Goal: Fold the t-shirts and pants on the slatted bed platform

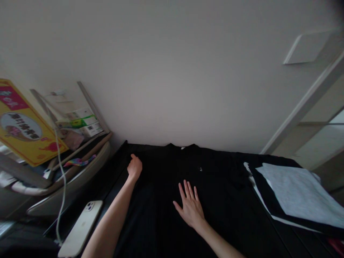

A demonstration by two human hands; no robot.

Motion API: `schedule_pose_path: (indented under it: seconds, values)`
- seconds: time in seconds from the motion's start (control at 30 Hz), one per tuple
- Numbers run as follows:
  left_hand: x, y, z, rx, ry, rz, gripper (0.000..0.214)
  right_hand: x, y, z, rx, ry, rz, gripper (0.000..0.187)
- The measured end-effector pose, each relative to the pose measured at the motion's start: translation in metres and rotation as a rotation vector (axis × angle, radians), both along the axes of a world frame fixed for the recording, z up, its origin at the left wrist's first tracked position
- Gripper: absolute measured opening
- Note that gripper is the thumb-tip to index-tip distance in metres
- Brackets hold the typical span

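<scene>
A black shirt lies spread out on a dark surface, its collar toward the wall and a small white print on the chest. My left hand is closed at the shirt's upper left, by the sleeve, with black cloth at its curled fingers. Flat on the middle of the shirt rests my right hand, fingers spread and holding nothing. The dark cloth blends into the surface, so the sleeve's exact edge is hard to make out.
Folded grey and white clothes are stacked at the right. A white phone lies at the left front, beside a white cable. Further left, a shelf or cart holds a yellow box and small packages. A wall stands behind.
</scene>
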State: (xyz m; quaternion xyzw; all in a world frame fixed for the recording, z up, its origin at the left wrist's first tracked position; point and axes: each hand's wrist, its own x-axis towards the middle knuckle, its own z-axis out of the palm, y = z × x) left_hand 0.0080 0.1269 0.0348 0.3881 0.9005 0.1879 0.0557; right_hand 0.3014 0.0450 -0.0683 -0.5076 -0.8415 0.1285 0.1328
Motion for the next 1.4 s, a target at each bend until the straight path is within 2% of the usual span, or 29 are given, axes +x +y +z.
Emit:
schedule_pose_path:
  seconds: [0.17, 0.27, 0.33, 0.4, 0.5, 0.6, 0.7, 0.77, 0.93, 1.03, 1.13, 1.27, 1.4]
  values:
    - [0.074, 0.033, 0.035, 0.177, -0.109, -0.191, 0.028, 0.003, -0.002, -0.003, 0.014, 0.108, -0.002, 0.074]
    - [0.134, 0.052, 0.040, 0.274, -0.207, -0.357, 0.026, 0.005, 0.000, -0.008, 0.026, 0.253, -0.060, 0.074]
    - [0.173, 0.062, 0.033, 0.318, -0.282, -0.496, 0.025, 0.008, 0.003, -0.011, -0.005, 0.390, -0.143, 0.073]
    - [0.205, 0.065, 0.020, 0.328, -0.358, -0.650, 0.028, 0.012, 0.006, -0.015, -0.053, 0.558, -0.242, 0.071]
    - [0.234, 0.057, -0.006, 0.284, -0.448, -0.847, 0.038, 0.020, 0.010, -0.018, -0.083, 0.797, -0.387, 0.068]
    - [0.235, 0.035, -0.031, 0.210, -0.463, -0.923, 0.045, 0.024, 0.013, -0.020, -0.048, 0.892, -0.471, 0.068]
    - [0.220, 0.003, -0.048, 0.133, -0.404, -0.894, 0.052, 0.020, 0.014, -0.024, 0.020, 0.833, -0.424, 0.065]
    - [0.208, -0.021, -0.054, 0.044, -0.292, -0.868, 0.052, 0.016, 0.016, -0.029, 0.066, 0.760, -0.379, 0.060]
    - [0.192, -0.099, -0.058, -0.171, 0.033, -0.804, 0.052, 0.010, 0.019, -0.042, 0.121, 0.647, -0.346, 0.055]
    - [0.192, -0.153, -0.055, -0.228, 0.070, -0.755, 0.050, 0.010, 0.019, -0.043, 0.134, 0.590, -0.362, 0.054]
    - [0.194, -0.199, -0.056, -0.266, 0.050, -0.767, 0.053, 0.009, 0.017, -0.038, 0.115, 0.459, -0.338, 0.053]
    - [0.197, -0.237, -0.067, -0.335, 0.107, -0.699, 0.057, 0.007, 0.015, -0.031, 0.084, 0.288, -0.315, 0.053]
    - [0.200, -0.257, -0.077, -0.385, 0.179, -0.574, 0.058, 0.006, 0.013, -0.026, 0.104, 0.279, -0.395, 0.052]
